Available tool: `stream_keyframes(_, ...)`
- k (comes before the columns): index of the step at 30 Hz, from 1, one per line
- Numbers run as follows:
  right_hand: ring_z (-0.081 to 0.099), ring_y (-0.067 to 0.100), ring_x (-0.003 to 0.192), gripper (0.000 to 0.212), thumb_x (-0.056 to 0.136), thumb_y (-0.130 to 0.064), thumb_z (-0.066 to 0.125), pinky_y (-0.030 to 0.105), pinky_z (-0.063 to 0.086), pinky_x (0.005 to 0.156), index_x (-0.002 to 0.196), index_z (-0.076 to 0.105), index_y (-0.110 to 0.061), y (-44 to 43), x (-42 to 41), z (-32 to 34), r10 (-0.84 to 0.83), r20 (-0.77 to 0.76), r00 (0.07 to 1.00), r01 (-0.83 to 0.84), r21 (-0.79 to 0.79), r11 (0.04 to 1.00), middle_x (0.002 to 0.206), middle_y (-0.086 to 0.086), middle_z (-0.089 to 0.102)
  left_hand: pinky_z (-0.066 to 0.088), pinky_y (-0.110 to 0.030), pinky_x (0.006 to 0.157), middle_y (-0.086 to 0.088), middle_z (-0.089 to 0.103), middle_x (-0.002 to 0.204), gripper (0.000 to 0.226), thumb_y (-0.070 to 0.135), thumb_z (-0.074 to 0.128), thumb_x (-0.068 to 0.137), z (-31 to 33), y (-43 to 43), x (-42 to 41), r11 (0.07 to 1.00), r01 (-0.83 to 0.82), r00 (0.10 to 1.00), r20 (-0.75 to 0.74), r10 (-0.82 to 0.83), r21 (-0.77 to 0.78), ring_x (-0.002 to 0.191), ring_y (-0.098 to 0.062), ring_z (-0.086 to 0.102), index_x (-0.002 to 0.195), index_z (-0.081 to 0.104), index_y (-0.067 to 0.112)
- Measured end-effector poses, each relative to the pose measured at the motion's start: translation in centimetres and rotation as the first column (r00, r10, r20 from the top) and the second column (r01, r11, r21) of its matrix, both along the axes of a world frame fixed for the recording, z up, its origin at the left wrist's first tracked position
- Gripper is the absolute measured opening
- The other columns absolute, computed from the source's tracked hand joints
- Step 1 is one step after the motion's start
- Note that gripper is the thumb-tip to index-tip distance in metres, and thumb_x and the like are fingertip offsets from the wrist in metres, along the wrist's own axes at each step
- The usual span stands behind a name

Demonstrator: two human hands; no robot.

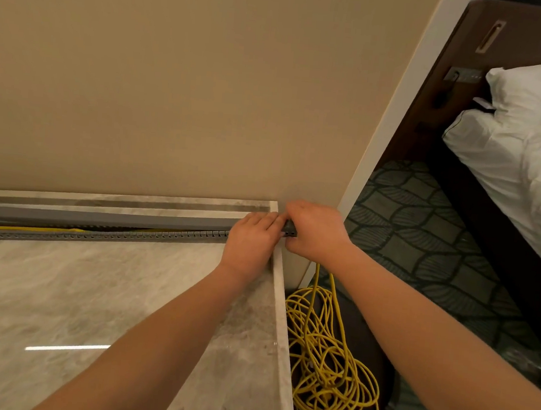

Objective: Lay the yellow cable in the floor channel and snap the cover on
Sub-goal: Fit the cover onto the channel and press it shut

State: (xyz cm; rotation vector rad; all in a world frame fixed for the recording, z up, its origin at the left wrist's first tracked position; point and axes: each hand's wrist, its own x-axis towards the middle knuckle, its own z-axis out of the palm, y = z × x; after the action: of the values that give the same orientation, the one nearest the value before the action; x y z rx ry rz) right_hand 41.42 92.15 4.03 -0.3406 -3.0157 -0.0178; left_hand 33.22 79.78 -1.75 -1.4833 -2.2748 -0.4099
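A grey floor channel (96, 233) runs along the foot of the beige wall (175, 82), on the far edge of a pale marble floor (74, 302). Its slotted near wall shows as a row of small teeth, and a grey cover (104, 219) sits tilted over its back side, not closed along the visible stretch. A length of the yellow cable (31, 229) lies inside the channel near the left edge of the view, showing through the gap under the cover. Both hands meet at the channel's right end, at the far right corner of the marble floor. The left hand (251, 242) lies palm-down on the channel end, fingers curled over it; whether its grip is pinching anything I cannot tell. The right hand (314, 231) is closed around the dark grey end piece (290, 228) of the channel, thumb and fingers wrapped on it. The rest of the yellow cable sits in a loose tangled heap (330, 363) on the lower floor just past the marble edge, beneath the right forearm. Farther right lie a patterned carpet (407, 236) and a bed with white bedding (529, 145).
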Motion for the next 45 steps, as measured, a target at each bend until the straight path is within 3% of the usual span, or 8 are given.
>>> stream_keyframes(3, 0.065, 0.031, 0.096, 0.049, 0.081, -0.028, 0.067, 0.033, 0.043, 0.065, 0.12, 0.044, -0.01, -0.8, -2.1, 0.2, -0.17, 0.25, 0.953, 0.202, -0.107, 0.974, 0.107, 0.008, 0.063, 0.056, -0.031, 0.082, -0.004, 0.075, 0.105, 0.043, 0.019, 0.083, 0.072, 0.0, -0.1, 0.1, 1.0, -0.017, 0.999, 0.033, 0.017, 0.007, 0.093, -0.022, 0.072, 0.112, 0.071, 0.01)
stream_keyframes(6, 0.065, 0.028, 0.1, 0.031, 0.085, -0.028, 0.063, 0.032, 0.045, 0.07, 0.111, 0.059, -0.013, -1.1, -3.5, -0.3, -0.212, 0.356, 0.91, 0.256, -0.08, 0.963, 0.107, 0.007, 0.068, 0.055, -0.032, 0.088, -0.004, 0.075, 0.109, 0.044, 0.016, 0.085, 0.068, -0.3, -0.1, 0.1, 1.0, -0.025, 0.998, 0.057, 0.025, 0.003, 0.097, -0.02, 0.072, 0.11, 0.073, 0.011)
stream_keyframes(12, 0.066, 0.029, 0.095, 0.023, 0.083, -0.029, 0.061, 0.032, 0.049, 0.071, 0.101, 0.067, -0.016, -0.5, -3.7, -1.2, -0.212, 0.373, 0.903, 0.293, -0.176, 0.94, 0.103, 0.008, 0.07, 0.057, -0.033, 0.083, -0.004, 0.076, 0.107, 0.042, 0.018, 0.086, 0.066, 0.4, -0.1, 0.4, 0.999, -0.047, 0.992, 0.117, 0.045, 0.021, 0.096, -0.021, 0.073, 0.106, 0.075, 0.012)
stream_keyframes(18, 0.066, 0.029, 0.093, 0.025, 0.083, -0.03, 0.064, 0.032, 0.047, 0.068, 0.101, 0.066, -0.013, -0.5, -3.3, -0.9, -0.22, 0.362, 0.906, 0.277, -0.112, 0.954, 0.095, 0.008, 0.068, 0.052, -0.037, 0.082, 0.0, 0.058, 0.127, 0.047, 0.035, 0.068, 0.084, 3.0, -0.4, -0.7, 0.992, -0.123, 0.891, 0.437, 0.123, -0.029, 0.106, -0.022, 0.063, 0.127, 0.054, 0.021)
stream_keyframes(22, 0.066, 0.028, 0.095, 0.024, 0.083, -0.026, 0.066, 0.031, 0.044, 0.067, 0.103, 0.065, -0.012, -0.8, -3.3, -0.8, -0.217, 0.363, 0.906, 0.255, -0.06, 0.965, 0.1, 0.008, 0.068, 0.043, -0.038, 0.087, -0.008, 0.058, 0.123, 0.04, 0.042, 0.044, 0.097, 2.8, -0.2, -0.9, 0.928, -0.043, 0.985, 0.138, 0.101, -0.369, 0.109, -0.028, 0.058, 0.124, 0.048, 0.013)
stream_keyframes(29, 0.066, 0.027, 0.094, 0.017, 0.086, -0.019, 0.059, 0.031, 0.043, 0.066, 0.101, 0.066, -0.013, -0.8, -3.4, -0.7, -0.195, 0.368, 0.909, 0.215, -0.013, 0.976, 0.1, 0.007, 0.068, 0.045, -0.036, 0.082, -0.014, 0.055, 0.12, 0.032, 0.019, 0.044, 0.097, 2.8, 0.1, -1.1, 0.821, -0.091, 0.995, -0.083, 0.053, -0.564, 0.105, -0.03, 0.058, 0.126, 0.04, 0.007)
stream_keyframes(36, 0.059, 0.026, 0.077, 0.014, 0.083, -0.018, 0.06, 0.031, 0.043, 0.063, 0.095, 0.066, -0.013, -0.8, -3.3, -0.8, -0.165, 0.366, 0.916, 0.188, -0.029, 0.982, 0.084, 0.005, 0.062, 0.04, -0.024, 0.043, -0.004, 0.058, 0.058, 0.014, 0.012, 0.066, 0.061, 1.1, 0.1, -1.4, 0.932, -0.082, 0.978, -0.208, 0.007, -0.354, 0.044, -0.02, 0.055, 0.074, 0.06, 0.012)
stream_keyframes(45, 0.061, 0.025, 0.077, 0.007, 0.082, -0.018, 0.06, 0.03, 0.042, 0.062, 0.087, 0.065, -0.017, -0.4, -3.3, -1.9, -0.139, 0.289, 0.947, 0.153, -0.026, 0.988, 0.078, 0.003, 0.06, 0.043, -0.026, 0.046, -0.005, 0.058, 0.062, 0.012, 0.006, 0.031, 0.082, -1.0, 0.1, -2.0, 0.98, -0.023, 0.97, -0.243, -0.027, -0.198, 0.047, -0.021, 0.054, 0.087, 0.041, 0.011)
